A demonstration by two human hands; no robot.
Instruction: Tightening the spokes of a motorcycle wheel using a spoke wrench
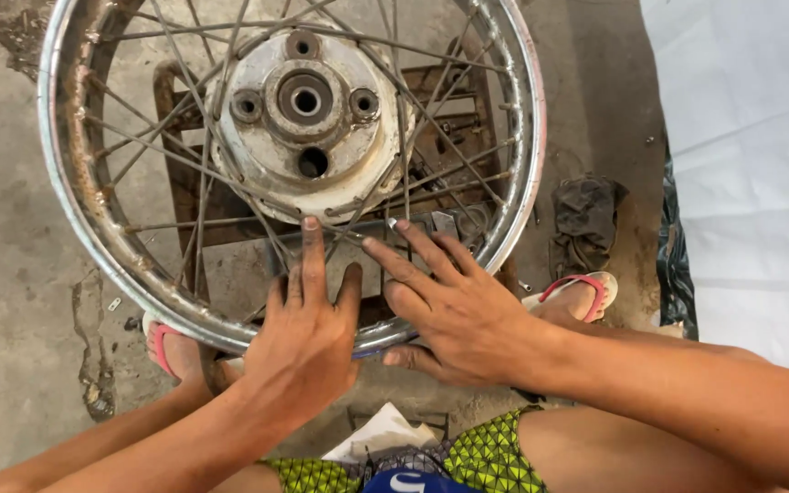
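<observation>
Chromed, rusty spoked wheel rim (75, 183) is being steadied and felt: left hand (308, 333) and right hand (454, 315) lie flat, grip wide, nothing clasped; spoke checking judged underway.

Spoked wheel (294, 164) lies flat on a metal stand (184, 183) on the concrete floor (11, 274); hub (305, 119) sits at wheel centre, stand frame visible through the spokes. Left hand (308, 333) rests on the wheel's near rim, fingers reaching inward over the spokes toward the hub. Right hand (454, 306) just beside it to the right, also over the near rim, fingers in among the spokes. Left foot in sandal (168, 347) under the near-left rim, right foot in sandal (577, 297) just outside the near-right rim. Rag (584, 219) on the floor right of the wheel. Tarp sheet (751, 173) covers the floor's far-right side, beyond the rag.
</observation>
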